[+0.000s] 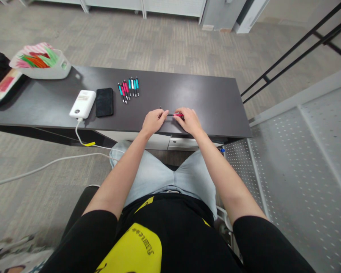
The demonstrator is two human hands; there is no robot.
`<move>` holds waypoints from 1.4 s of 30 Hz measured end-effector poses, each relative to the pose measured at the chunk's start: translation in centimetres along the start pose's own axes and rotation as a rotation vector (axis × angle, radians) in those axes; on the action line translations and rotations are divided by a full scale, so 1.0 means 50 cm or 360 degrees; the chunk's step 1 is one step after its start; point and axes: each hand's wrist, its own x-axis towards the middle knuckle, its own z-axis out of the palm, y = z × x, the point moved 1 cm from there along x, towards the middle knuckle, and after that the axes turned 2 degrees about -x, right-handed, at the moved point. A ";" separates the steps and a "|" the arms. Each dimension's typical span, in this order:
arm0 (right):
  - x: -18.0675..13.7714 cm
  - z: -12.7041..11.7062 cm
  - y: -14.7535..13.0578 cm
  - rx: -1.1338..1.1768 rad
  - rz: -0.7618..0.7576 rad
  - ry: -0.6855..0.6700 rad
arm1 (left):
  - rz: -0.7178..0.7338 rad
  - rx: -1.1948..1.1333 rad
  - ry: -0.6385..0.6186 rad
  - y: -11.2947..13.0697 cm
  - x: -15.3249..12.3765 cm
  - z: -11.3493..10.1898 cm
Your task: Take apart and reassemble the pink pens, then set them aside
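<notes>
Near the front edge of the dark table, my left hand (153, 122) and my right hand (189, 120) face each other over one slim pen (177, 114). The pen lies level between them, its red part in my right fingers and its dark end pinched by my left fingers. Parts of it are hidden behind the fingertips. A small dark tip pokes up by my left hand; I cannot make out what it belongs to. Farther back and left, several pens (128, 89) in teal, red and white with black grips lie side by side.
Left of the pens are a black phone (104, 102) and a white power bank (83, 104) with a white cable (78, 132) hanging over the front edge. A white basket (55, 72) of colourful items stands at the far left. The dark table (216, 94) ends near a perforated panel (298, 167).
</notes>
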 end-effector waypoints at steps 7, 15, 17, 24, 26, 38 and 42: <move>0.000 0.003 0.003 -0.0057 -0.0025 0.0018 | -0.0001 -0.0017 0.0009 0.002 -0.001 -0.001; -0.005 0.001 0.001 -0.0031 0.0033 0.0076 | -0.0053 -0.0152 0.0080 0.010 -0.002 -0.005; -0.005 -0.001 -0.003 -0.0058 0.0032 0.0070 | -0.0073 -0.0183 0.0086 0.011 -0.002 -0.005; -0.005 -0.007 -0.008 -0.0145 0.0113 0.0109 | -0.0124 -0.0312 0.0200 0.006 -0.001 -0.006; -0.006 -0.006 -0.007 -0.0135 0.0129 0.0130 | -0.0171 -0.0323 0.0267 0.006 -0.002 -0.008; -0.008 0.007 0.016 0.0032 0.0320 0.0486 | -0.0172 -0.0124 0.0365 0.009 -0.008 -0.008; -0.006 0.009 0.021 0.0047 0.0352 0.0455 | -0.0163 0.0011 0.0317 0.015 -0.014 -0.006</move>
